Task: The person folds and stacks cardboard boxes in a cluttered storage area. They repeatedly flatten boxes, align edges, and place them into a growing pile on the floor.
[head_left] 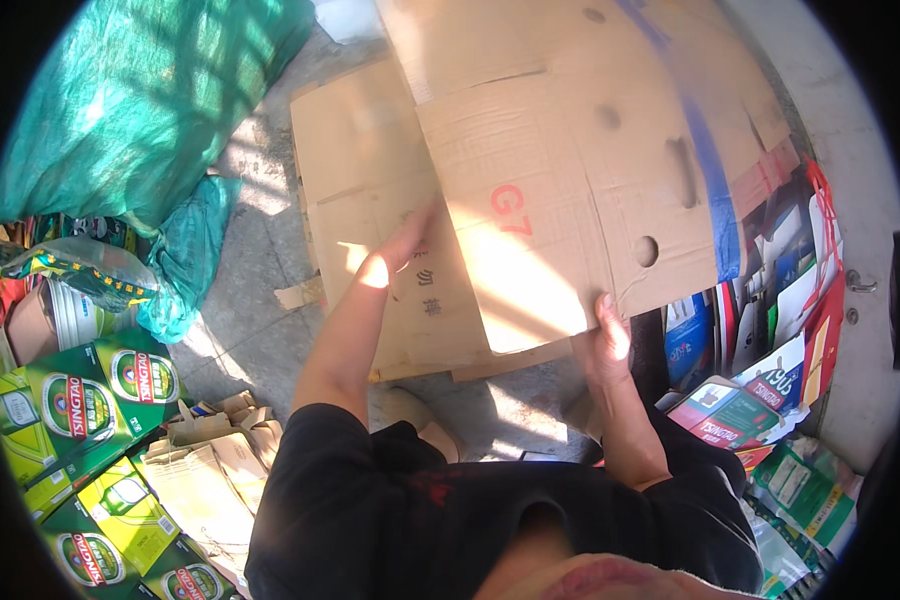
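Note:
A large flattened cardboard box [540,180] with red print, several holes and blue tape is raised at an angle in front of me. My right hand [607,341] grips its near edge, thumb on top. My left hand [412,240] reaches beneath its left edge, and the fingers are hidden behind the board, so its grip cannot be told. Under that hand lies another flattened cardboard sheet [360,165] with dark printed characters, above the grey floor.
A big green woven sack [150,97] stands at upper left. Green beer cartons [82,397] and folded cardboard [210,480] lie at lower left. Upright flattened packaging [780,270] lines the right side beside a pale door [862,360] with a metal handle. Plastic bags [802,487] lie at lower right.

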`<state>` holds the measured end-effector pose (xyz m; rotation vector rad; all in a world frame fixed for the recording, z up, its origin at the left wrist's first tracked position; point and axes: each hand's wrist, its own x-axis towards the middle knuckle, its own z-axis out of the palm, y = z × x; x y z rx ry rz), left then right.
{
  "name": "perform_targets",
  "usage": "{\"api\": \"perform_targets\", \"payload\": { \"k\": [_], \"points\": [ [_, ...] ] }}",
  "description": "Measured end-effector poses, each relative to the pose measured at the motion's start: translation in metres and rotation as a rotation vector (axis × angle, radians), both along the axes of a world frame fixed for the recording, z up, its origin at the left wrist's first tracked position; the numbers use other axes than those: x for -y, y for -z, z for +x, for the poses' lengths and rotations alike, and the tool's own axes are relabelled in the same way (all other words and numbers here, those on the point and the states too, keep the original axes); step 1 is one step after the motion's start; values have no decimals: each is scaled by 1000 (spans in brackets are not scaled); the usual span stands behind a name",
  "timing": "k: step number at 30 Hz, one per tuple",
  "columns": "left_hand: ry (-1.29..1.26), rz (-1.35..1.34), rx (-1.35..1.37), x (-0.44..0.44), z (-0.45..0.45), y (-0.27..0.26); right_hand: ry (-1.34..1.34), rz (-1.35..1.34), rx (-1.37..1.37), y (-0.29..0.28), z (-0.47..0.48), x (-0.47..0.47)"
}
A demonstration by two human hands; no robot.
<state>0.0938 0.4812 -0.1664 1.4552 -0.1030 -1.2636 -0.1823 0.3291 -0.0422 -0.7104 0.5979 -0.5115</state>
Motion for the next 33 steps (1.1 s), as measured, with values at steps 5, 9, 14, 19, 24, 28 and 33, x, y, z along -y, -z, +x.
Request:
{"api": "perform_targets", "payload": {
  "k": [5,9,14,19,24,28,33],
  "points": [
    [-613,-52,-147,-46,22,53,-207,451,-117,77,-28,-115],
    [-726,-234,-302,-58,50,109,-299,593,-362,132,-59,-127],
    [-458,88,-399,-63,38,115,-502,606,-526,154,-80,-110],
    [-306,138,-350,-46,36,88,-845,573,-740,133,-60,-98],
    [-450,-38,-301,-49,23,75,-1756,174,-547,85,-11,-21],
    [-418,-17,-251,-47,20,68,-1182,-451,-598,69,55,89],
    [-516,33,-112,-42,15,63,-174,-1041,-825,86,115,151]
  ]
}}
